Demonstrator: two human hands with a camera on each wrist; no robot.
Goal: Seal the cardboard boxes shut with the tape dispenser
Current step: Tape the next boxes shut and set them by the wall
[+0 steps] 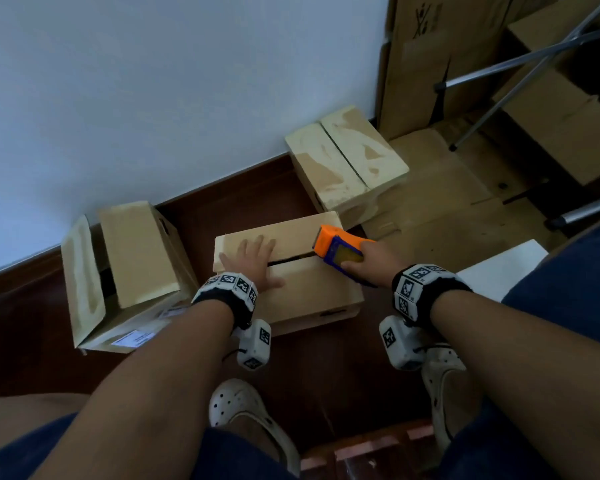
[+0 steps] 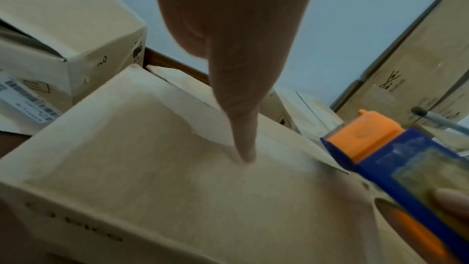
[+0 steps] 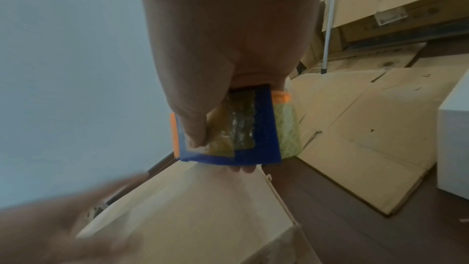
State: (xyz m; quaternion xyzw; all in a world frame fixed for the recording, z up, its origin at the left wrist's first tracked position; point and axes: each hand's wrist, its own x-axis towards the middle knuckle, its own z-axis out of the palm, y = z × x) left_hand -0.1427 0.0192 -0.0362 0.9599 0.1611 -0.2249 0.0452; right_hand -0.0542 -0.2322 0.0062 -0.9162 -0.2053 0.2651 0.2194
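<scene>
At the centre of the head view the middle cardboard box sits on the dark wooden floor, its two top flaps folded down with a dark gap between them; a half-open box stands to its left and a closed box above it, right of centre. The left hand lies flat with fingers spread across the flaps. The right hand grips the orange-and-blue tape dispenser, whose orange end is at the gap's right end.
</scene>
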